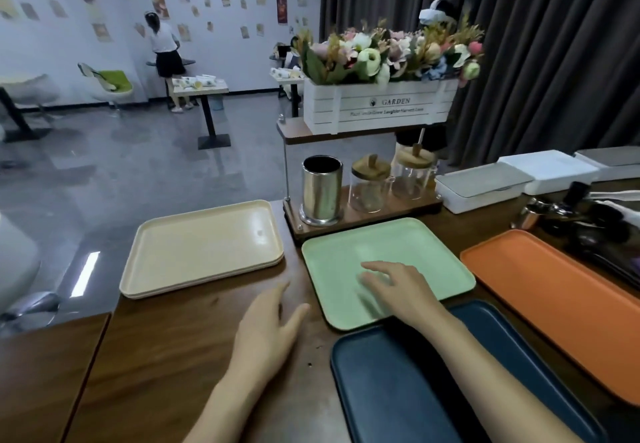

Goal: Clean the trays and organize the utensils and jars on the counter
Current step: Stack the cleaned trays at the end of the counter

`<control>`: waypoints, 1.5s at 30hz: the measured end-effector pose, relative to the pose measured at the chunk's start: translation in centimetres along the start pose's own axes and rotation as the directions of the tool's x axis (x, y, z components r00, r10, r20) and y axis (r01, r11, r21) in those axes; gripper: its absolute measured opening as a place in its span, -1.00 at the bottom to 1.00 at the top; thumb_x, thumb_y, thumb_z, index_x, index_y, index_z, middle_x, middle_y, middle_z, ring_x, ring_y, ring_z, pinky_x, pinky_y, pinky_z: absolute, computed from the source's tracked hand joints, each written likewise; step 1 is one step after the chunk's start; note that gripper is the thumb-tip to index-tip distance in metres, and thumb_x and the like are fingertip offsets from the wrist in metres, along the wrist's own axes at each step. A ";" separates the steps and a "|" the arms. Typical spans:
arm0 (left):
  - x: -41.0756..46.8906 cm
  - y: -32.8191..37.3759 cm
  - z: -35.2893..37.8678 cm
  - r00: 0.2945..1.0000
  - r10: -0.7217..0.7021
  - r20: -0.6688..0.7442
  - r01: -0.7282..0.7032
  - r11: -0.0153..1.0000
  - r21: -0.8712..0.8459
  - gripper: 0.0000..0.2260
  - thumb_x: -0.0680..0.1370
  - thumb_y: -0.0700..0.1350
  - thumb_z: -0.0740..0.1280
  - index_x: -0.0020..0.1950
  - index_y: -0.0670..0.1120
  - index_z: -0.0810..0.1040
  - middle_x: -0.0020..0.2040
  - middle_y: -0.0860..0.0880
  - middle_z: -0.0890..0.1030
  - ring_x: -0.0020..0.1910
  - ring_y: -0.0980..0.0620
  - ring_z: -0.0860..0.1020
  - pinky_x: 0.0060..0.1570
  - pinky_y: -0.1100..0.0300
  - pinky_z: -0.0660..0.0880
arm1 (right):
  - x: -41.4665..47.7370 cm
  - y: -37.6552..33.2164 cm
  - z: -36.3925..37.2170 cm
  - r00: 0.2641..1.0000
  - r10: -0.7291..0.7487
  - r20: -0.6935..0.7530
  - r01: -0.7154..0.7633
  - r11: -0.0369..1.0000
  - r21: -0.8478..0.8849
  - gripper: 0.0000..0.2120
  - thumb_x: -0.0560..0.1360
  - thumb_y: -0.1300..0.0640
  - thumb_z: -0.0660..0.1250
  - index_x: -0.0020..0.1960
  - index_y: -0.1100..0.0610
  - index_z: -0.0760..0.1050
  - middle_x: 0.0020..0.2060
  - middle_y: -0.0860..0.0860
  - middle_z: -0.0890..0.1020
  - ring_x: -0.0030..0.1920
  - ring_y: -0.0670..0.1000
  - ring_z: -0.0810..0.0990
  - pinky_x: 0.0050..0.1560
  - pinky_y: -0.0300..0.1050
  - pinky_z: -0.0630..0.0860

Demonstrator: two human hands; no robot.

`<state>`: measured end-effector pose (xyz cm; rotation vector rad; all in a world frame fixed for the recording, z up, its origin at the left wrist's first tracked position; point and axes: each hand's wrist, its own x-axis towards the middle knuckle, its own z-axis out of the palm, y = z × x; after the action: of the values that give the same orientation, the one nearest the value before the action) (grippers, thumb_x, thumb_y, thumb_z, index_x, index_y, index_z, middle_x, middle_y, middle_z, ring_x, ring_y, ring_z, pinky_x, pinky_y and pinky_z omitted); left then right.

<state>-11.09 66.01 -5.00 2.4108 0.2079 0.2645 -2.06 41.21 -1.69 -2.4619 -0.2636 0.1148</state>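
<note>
From the head camera I have the right hand (pixel 394 290) lying flat over the near half of the pale-green rectangular plastic tray (pixel 422 245), fingers spread and straight, gripping nothing I can make out, though the fingertips are blurred. The left hand (pixel 266 331) hovers loose and empty over the brown wooden counter (pixel 166 356), just left of that tray's near-left corner. The tray seems to lie with its long side left to right, slightly skewed, so I judge the right hand better placed to work it. Its near edge sits against the dark-blue tray (pixel 398 394). The orange tray (pixel 554 286) crowds the right, and the steel utensil cylinder (pixel 321 189) and the two wooden-lidded glass jars (pixel 369 182) stand just beyond. Free counter lies leftward, before the stacked cream trays (pixel 194 245).
</note>
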 end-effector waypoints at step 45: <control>-1.0 10.1 7.9 0.964 -0.262 -0.036 0.260 0.964 -0.052 -0.18 0.27 0.51 0.33 0.45 0.18 0.36 0.49 0.10 0.32 0.54 0.03 0.26 0.58 -0.18 -0.26 | 0.8 12.4 -11.3 0.998 -0.015 0.060 0.012 0.999 0.040 -0.52 0.61 0.05 0.22 0.52 0.01 0.36 0.44 0.05 0.47 0.40 0.17 0.41 0.36 0.02 0.33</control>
<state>-9.32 53.24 -4.28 2.3010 0.5291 0.1963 2.37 25.02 -0.54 -2.4196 -0.3014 0.1870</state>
